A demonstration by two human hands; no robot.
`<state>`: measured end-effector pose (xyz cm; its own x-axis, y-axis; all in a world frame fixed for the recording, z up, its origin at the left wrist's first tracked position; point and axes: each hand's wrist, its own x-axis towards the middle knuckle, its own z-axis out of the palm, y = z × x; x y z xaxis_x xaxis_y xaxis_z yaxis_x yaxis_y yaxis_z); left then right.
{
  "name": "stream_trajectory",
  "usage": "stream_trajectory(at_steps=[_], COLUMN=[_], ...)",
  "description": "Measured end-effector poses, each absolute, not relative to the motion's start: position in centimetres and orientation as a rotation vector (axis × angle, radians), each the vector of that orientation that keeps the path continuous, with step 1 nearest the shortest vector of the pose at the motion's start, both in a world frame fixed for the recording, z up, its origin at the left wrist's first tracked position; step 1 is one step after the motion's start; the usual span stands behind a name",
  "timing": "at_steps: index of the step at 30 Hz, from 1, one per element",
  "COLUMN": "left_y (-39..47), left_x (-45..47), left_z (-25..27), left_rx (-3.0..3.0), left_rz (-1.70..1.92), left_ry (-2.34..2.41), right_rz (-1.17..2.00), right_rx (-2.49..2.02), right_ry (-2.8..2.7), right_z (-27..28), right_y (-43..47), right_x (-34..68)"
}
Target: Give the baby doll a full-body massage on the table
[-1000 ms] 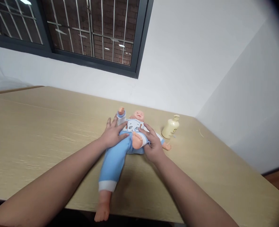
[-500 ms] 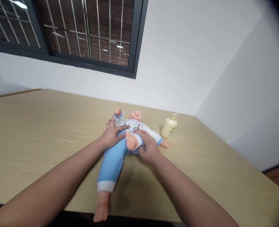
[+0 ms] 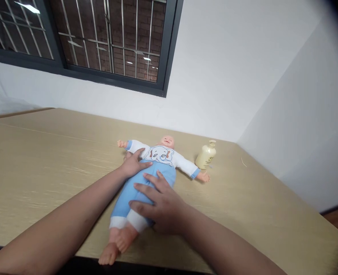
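On the wood-grain tabletop (image 3: 71, 160), a baby doll (image 3: 159, 169) in a blue-and-white outfit lies face up, head toward the wall (image 3: 214, 84) and feet (image 3: 109, 253) at the near edge. The person's left hand (image 3: 133, 165) is spread wide against the side of the doll's torso, thumb over the belly below the elephant print (image 3: 159, 154). The right hand (image 3: 164, 204) is spread too, fingers across the trouser legs; neither appears closed around anything. The likeliest trouble seems to lie at the feet: the toes reach the table's border (perhaps a little past it, though the angle makes that hard to judge), so a pull down the legs could start the doll sliding off. Uneven pressure might also roll the torso, as the left hand braces only one side. One outstretched doll hand (image 3: 205, 177) lies just beside a pale yellow pump bottle (image 3: 205, 157); a twist of the body could swing that arm into the bottle and tip it.
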<state>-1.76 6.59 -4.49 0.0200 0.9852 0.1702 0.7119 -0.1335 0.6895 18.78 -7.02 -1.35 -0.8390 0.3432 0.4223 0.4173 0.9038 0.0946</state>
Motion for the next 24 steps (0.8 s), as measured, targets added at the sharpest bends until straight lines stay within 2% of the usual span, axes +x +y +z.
stream_trajectory(at_steps=[7,12,18,24], left_y=[6.7,6.7,6.6,6.5], left_x=[-1.5,-1.2,-1.1,-0.9], left_z=[-3.9,-3.5,-3.5,-3.6], left_rx=[2.547,2.77,2.733,2.46], left_rz=[0.79,0.757,0.78,0.804], left_ry=[1.417,1.242,1.272,1.524], right_rz=[-0.104,-0.014,-0.146,-0.216], right_rx=[-0.712,-0.846,-0.843,-0.714], right_ry=[-2.088,-2.04,-2.097,-2.172], right_z=[-1.8,-3.9,-4.2,-2.5], right_y=[-1.8,1.2,2.3,-1.4], right_x=[22.3,23.0,23.1,21.8])
